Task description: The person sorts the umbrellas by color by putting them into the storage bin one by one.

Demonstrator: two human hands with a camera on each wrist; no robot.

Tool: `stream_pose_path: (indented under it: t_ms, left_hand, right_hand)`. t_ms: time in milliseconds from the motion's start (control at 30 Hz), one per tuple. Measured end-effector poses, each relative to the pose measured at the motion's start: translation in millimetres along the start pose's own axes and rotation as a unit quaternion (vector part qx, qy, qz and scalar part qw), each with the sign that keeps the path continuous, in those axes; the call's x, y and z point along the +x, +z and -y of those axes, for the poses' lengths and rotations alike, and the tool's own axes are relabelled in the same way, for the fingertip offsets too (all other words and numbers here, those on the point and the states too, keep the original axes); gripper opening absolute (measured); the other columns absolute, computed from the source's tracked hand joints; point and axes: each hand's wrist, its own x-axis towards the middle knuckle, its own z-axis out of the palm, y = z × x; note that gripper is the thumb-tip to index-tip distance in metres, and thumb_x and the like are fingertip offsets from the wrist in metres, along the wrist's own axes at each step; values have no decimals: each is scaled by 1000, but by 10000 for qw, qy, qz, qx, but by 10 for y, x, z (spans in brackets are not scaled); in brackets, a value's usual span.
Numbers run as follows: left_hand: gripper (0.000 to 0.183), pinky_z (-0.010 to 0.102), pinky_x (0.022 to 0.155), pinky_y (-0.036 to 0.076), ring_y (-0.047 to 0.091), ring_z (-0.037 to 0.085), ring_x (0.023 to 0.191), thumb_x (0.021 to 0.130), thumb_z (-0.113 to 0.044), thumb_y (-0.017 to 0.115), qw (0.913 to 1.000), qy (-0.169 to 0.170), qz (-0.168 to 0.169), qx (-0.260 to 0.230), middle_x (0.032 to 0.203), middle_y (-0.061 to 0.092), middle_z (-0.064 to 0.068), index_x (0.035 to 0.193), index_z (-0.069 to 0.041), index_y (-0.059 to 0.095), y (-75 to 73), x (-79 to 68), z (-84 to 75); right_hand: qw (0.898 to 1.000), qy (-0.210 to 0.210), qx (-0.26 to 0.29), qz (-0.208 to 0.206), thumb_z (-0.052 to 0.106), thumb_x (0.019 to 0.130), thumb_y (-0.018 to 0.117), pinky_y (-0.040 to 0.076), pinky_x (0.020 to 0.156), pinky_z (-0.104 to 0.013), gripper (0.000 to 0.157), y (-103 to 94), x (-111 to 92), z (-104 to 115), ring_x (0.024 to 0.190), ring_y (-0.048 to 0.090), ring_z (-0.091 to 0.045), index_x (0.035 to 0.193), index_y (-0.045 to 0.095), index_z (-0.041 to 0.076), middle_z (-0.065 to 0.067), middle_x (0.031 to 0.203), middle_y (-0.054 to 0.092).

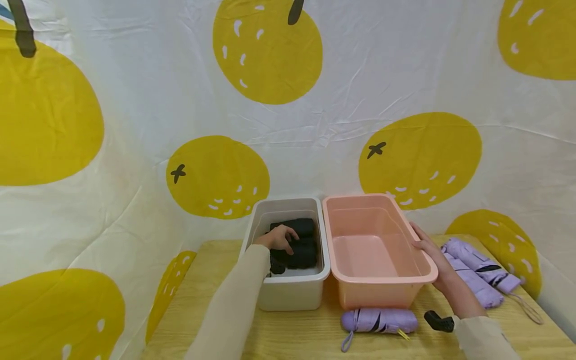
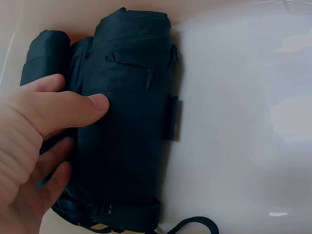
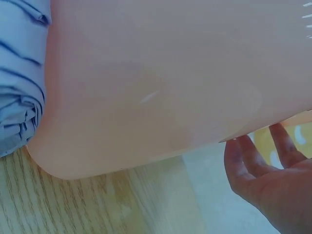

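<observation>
Nearest me on the bench [image 1: 297, 345], 1 purple umbrella [image 1: 382, 320] fronts the pink bin [image 1: 382, 280]; my right hand [image 1: 434, 254] grips its rim. 2 more lie right, apparently unplaced. Loosely spread, my left hand [image 1: 278, 237] touches black umbrellas [image 1: 303, 255] already inside the white bin [image 1: 292, 296].

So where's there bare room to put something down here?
Inside the pink bin the floor is bare, as is the table between the left sleeve and the front purple umbrella. Crowded: much of the grey bin, with dark bundles by the left hand, and the table's right side, with two purple umbrellas.
</observation>
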Motion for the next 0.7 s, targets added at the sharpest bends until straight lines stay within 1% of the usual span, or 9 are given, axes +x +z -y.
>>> stream_pose_path:
  t_ms: [67, 200, 267, 333, 433, 500, 600, 700]
  left_hand:
    - [44, 37, 85, 49, 58, 22, 100, 71, -9, 87, 10000, -22, -16, -24, 105, 63, 6, 112, -15, 72, 3, 0, 5]
    - [41, 36, 86, 49, 59, 21, 99, 73, -11, 86, 9999, -85, -31, -51, 105, 64, 5, 111, -16, 72, -3, 1, 12]
    - [40, 36, 85, 49, 59, 21, 100, 73, -11, 86, 9999, -96, -20, -138, 105, 64, 5, 111, -16, 73, 4, 14, 24]
    - [41, 36, 85, 50, 59, 21, 101, 73, -12, 86, 9994, -72, -32, -343, 106, 64, 5, 112, -16, 72, 20, 37, 35]
    - [44, 36, 84, 50, 59, 22, 101, 74, -13, 86, 9971, 60, -127, -753, 106, 65, 6, 115, -15, 72, 39, 83, 24]
    - [46, 36, 84, 50, 59, 22, 101, 75, -15, 85, 9952, 191, -194, -936, 108, 65, 6, 118, -14, 70, 33, 112, -2]
    - [45, 35, 84, 50, 59, 21, 102, 76, -18, 85, 9939, 292, -260, -1035, 108, 65, 5, 119, -14, 70, -11, 137, -44]
    - [43, 35, 85, 50, 59, 21, 102, 78, -20, 83, 9939, 327, -331, -1000, 109, 65, 5, 118, -14, 70, -98, 146, -91]
  right_hand:
    - [9999, -65, 121, 65, 11, 105, 27, 42, 92, -22, 62, 0, -3, -3, 114, 50, 0, 156, -9, 19, -14, 157, 2]
    - [9992, -166, 333, 166, 10, 105, 26, 41, 94, -22, 63, 3, -9, -16, 116, 49, 0, 155, -11, 18, -15, 160, -8]
    - [9991, -176, 343, 159, 9, 105, 26, 42, 94, -22, 62, 4, -17, -29, 116, 49, -1, 155, -11, 18, -11, 160, 0]
    - [9990, -179, 365, 169, 9, 105, 25, 42, 93, -23, 62, 2, -26, -39, 115, 50, -2, 155, -11, 17, -5, 157, 11]
    - [9990, -234, 357, 150, 8, 105, 25, 44, 91, -23, 62, -3, -41, -50, 112, 52, -3, 155, -10, 15, 3, 144, 28]
    - [9989, -270, 361, 145, 8, 105, 25, 44, 91, -23, 62, -6, -44, -51, 112, 53, -3, 155, -10, 14, 4, 143, 29]
    - [9993, -213, 288, 118, 8, 105, 25, 44, 91, -23, 62, -2, -35, -42, 112, 52, -3, 155, -10, 15, 1, 148, 25]
    - [9997, -163, 170, 93, 9, 105, 26, 43, 92, -22, 62, 12, -17, -8, 113, 51, -1, 155, -10, 16, -10, 157, 9]
